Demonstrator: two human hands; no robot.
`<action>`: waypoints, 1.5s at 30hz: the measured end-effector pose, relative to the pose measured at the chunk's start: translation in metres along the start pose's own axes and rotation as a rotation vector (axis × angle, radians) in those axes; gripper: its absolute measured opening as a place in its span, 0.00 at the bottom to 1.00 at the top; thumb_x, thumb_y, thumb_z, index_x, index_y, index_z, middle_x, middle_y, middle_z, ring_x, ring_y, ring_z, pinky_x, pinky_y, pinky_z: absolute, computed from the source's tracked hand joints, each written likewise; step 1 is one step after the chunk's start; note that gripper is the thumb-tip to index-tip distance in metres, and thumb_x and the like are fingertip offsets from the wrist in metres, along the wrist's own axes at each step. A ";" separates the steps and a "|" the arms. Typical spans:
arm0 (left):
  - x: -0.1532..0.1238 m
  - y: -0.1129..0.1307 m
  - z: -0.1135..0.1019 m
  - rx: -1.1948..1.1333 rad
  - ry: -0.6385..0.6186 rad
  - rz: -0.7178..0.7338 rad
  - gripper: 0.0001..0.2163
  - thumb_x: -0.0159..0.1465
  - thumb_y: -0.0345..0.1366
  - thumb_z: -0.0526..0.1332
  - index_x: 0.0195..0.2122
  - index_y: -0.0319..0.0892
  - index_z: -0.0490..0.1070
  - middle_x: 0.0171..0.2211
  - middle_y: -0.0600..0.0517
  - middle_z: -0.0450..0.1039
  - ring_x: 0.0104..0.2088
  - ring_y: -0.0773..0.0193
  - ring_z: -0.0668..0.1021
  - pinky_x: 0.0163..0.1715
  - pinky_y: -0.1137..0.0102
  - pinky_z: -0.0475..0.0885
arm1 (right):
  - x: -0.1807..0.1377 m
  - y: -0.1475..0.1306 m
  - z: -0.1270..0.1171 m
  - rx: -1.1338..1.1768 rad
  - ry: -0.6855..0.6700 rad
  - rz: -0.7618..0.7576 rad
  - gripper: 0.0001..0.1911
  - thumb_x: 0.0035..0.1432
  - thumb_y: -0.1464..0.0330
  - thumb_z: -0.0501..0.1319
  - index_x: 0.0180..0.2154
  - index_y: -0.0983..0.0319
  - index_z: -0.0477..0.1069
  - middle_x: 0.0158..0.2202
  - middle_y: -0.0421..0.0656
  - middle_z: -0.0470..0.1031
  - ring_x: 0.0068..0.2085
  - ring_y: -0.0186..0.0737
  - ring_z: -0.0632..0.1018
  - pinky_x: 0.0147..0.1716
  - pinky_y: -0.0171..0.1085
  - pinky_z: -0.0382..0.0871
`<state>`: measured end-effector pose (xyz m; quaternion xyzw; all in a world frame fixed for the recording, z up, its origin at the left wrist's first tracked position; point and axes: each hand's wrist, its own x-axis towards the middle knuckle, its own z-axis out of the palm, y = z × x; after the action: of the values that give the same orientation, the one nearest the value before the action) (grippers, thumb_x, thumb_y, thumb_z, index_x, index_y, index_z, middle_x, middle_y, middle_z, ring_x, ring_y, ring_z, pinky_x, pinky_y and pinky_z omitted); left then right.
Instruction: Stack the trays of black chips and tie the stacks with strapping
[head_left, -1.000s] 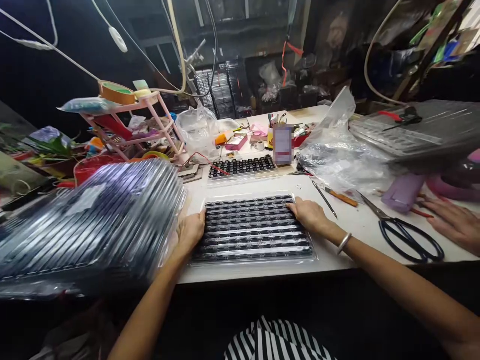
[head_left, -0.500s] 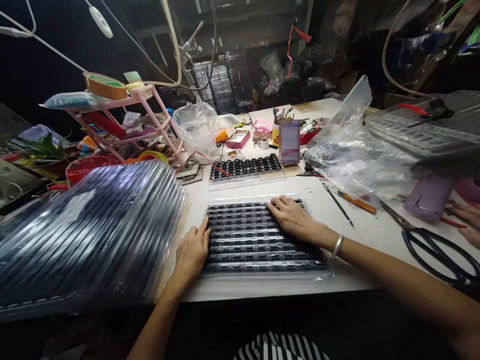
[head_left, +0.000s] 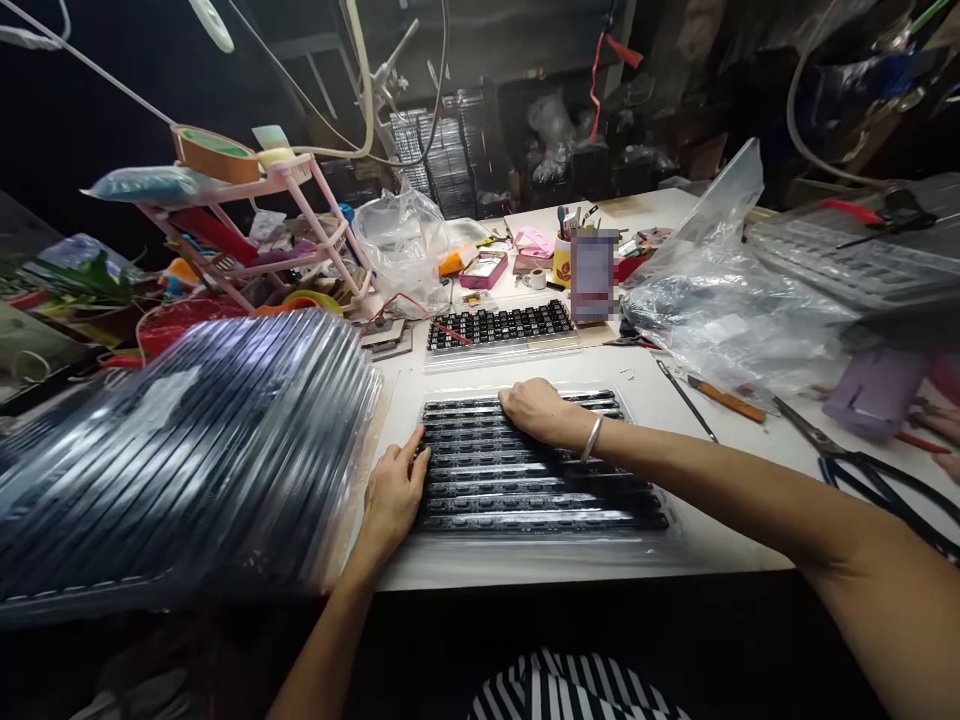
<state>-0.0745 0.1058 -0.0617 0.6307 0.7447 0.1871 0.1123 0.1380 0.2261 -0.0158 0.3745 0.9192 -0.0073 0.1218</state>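
Note:
A clear plastic tray point(head_left: 645, 548) filled with rows of small black parts lies on the white table in front of me. My left hand point(head_left: 394, 495) rests at the tray's left edge, fingers stretched flat and touching its rows. My right hand point(head_left: 534, 410) lies palm down on the tray's upper middle rows, fingers loosely curled over the parts. A silver bangle point(head_left: 592, 438) sits on my right wrist. Neither hand grips anything that I can see.
A tall bagged stack of trays point(head_left: 187, 450) fills the left. A second tray of black parts point(head_left: 499, 330) lies behind. Crumpled plastic bags point(head_left: 720, 310), a screwdriver point(head_left: 724, 400), scissors point(head_left: 877, 470), a pink rack point(head_left: 255, 230) and another person's fingers point(head_left: 941, 425) crowd the right and back.
My right hand has slid left across the tray from its right corner to the upper middle. My left hand stays at the left edge. The view shifted slightly.

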 end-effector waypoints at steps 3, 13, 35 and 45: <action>-0.001 -0.008 0.000 -0.052 -0.008 0.015 0.24 0.66 0.45 0.47 0.59 0.40 0.62 0.32 0.50 0.64 0.35 0.59 0.72 0.42 0.64 0.68 | -0.009 0.003 0.004 0.017 0.032 0.009 0.17 0.62 0.79 0.43 0.45 0.73 0.67 0.40 0.59 0.74 0.39 0.50 0.75 0.33 0.44 0.69; -0.021 0.013 -0.006 0.373 -0.006 0.189 0.21 0.68 0.42 0.45 0.60 0.45 0.61 0.61 0.42 0.58 0.59 0.48 0.62 0.54 0.51 0.59 | -0.124 0.005 0.061 0.132 0.266 -0.083 0.32 0.64 0.54 0.47 0.62 0.67 0.55 0.65 0.59 0.50 0.64 0.59 0.51 0.56 0.58 0.51; -0.020 -0.018 -0.004 -0.251 -0.088 0.203 0.24 0.64 0.47 0.49 0.59 0.43 0.62 0.65 0.45 0.50 0.64 0.55 0.56 0.61 0.56 0.53 | -0.139 0.009 0.048 0.247 0.333 0.154 0.20 0.66 0.69 0.47 0.57 0.66 0.61 0.54 0.51 0.69 0.54 0.43 0.69 0.51 0.43 0.60; -0.035 -0.027 -0.003 -0.486 0.089 0.069 0.26 0.56 0.52 0.58 0.50 0.40 0.72 0.53 0.43 0.68 0.56 0.54 0.68 0.60 0.57 0.57 | -0.106 0.003 0.023 -0.037 0.181 0.132 0.13 0.61 0.78 0.49 0.38 0.68 0.71 0.39 0.53 0.73 0.40 0.48 0.72 0.33 0.39 0.65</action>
<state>-0.0935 0.0677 -0.0730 0.6013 0.6601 0.3920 0.2213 0.2183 0.1529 -0.0137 0.4312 0.8996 0.0517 0.0453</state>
